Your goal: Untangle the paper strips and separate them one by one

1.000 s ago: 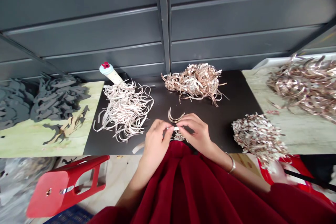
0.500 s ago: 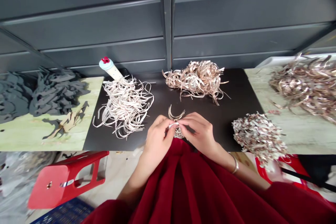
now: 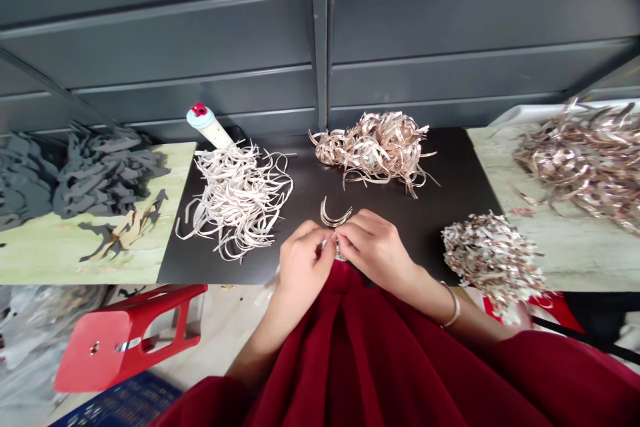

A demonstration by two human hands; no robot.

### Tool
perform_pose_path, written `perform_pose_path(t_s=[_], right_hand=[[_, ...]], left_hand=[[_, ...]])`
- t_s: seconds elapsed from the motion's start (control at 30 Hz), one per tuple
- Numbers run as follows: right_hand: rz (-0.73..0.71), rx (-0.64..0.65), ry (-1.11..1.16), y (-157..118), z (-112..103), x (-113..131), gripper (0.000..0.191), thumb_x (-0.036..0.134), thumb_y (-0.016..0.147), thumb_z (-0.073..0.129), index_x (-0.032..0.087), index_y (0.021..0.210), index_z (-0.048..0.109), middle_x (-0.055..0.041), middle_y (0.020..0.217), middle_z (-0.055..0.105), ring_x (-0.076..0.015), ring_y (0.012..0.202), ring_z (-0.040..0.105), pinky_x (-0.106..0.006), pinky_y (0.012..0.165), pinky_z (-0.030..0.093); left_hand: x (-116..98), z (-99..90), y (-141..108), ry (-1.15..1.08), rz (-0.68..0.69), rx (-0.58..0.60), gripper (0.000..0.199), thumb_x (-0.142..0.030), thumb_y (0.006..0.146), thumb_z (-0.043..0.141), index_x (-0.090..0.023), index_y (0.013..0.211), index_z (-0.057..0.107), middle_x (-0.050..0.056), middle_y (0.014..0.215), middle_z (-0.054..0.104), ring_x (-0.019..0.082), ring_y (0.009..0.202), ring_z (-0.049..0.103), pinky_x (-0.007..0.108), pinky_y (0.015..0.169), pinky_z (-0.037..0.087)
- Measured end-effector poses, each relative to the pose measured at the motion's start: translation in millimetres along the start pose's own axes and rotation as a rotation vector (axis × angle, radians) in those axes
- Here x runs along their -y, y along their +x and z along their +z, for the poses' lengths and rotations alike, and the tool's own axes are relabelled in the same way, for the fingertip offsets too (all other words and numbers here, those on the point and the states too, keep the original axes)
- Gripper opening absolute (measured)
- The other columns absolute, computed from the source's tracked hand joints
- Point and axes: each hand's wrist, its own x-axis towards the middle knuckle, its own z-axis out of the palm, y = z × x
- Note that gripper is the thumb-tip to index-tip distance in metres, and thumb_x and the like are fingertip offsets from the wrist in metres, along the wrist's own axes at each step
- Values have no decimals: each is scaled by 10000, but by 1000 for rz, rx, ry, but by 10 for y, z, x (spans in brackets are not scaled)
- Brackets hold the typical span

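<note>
- Grey ribbed metal wall (image 3: pixel 160 33) along the far side of a black work mat (image 3: pixel 450 173), the landmark for every place below
- Left of the mat: dark grey cut scraps (image 3: pixel 100 173) on a pale green board (image 3: pixel 75 253)
- On the mat's left part: white bottle with a red top (image 3: pixel 207 121) at the far edge, just behind a heap of pale strips (image 3: pixel 235 203)
- Mat's near middle: curved metallic strips (image 3: pixel 335 215) just beyond both hands
- Same spot, over the near edge: left hand (image 3: pixel 303 273) and right hand (image 3: pixel 375 247), fingers curled closed and pinching a small pale bundle (image 3: pixel 340 252), mostly hidden
- Mat's far middle: coppery strip heap (image 3: pixel 373 150)
- Mat's right edge: speckled shredded heap (image 3: pixel 493 257)
- Right of the mat: larger coppery heap (image 3: pixel 575 160) on a pale board (image 3: pixel 560 253)
</note>
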Motion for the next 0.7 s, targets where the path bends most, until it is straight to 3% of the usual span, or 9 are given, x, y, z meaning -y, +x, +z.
perform_pose_path(t_s=[0.27,0.53,0.7], right_hand=[[196,-11,406,-1,-16,-62,177,140,838,538,198,745,677,-22,716,682,-136,643,601,-235,584,460],[413,-3,607,-42,39,-28,117,187,797,594,183,831,705,-15,705,721,-138,596,658,-218,560,501],[452,16,750,-39,19,-34,117,168,779,592,172,822,701,-23,735,728,-150,643,677,-228,588,525]], left_hand=[[11,17,-37,-30,-9,-53,202,-210,848,497,-187,746,670,-7,664,552,101,581,525,216,560,406],[-33,17,-61,133,101,-86,209,-179,865,480,-189,801,678,11,708,568,115,631,531,239,604,411],[-42,17,-63,137,145,-90,214,-170,875,474,-177,817,680,17,717,572,123,651,534,253,630,415]])
